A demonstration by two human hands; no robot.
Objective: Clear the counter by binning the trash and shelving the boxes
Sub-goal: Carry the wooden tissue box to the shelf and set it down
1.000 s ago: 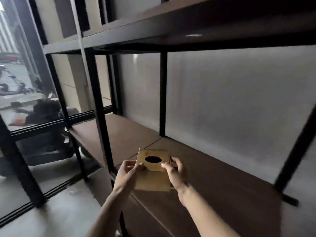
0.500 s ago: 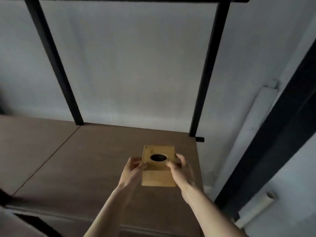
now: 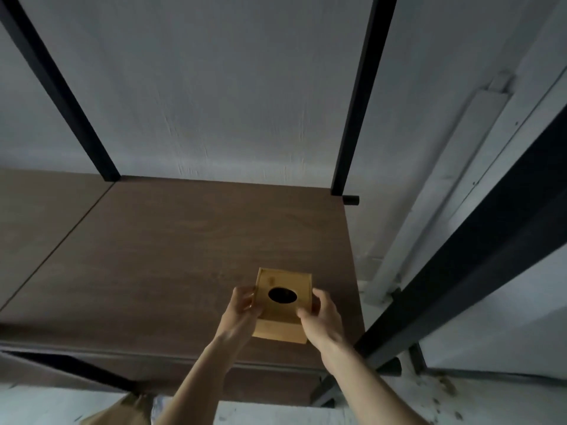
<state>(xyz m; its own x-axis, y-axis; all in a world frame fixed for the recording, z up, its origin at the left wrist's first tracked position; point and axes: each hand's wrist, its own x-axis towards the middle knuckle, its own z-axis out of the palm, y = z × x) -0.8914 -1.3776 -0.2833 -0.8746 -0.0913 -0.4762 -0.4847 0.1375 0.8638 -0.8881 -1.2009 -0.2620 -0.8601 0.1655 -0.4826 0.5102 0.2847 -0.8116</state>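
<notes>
A small yellow wooden box [image 3: 282, 314] with a dark oval hole in its top is held between both hands over the right end of a brown shelf board [image 3: 171, 259]. My left hand [image 3: 242, 308] grips its left side and my right hand [image 3: 322, 317] grips its right side. The box sits near the shelf's front right corner; whether its base touches the board I cannot tell.
Black metal uprights [image 3: 357, 96] frame the shelf against a grey wall. A thick black post [image 3: 478, 259] slants at the right. A white conduit [image 3: 429, 210] runs down the wall. A brown paper bag [image 3: 122, 412] shows below the shelf's front edge.
The view swung right from the window end of the shelving to its right end. Both hands carried the box along and now hold it lower, closer to the board.
</notes>
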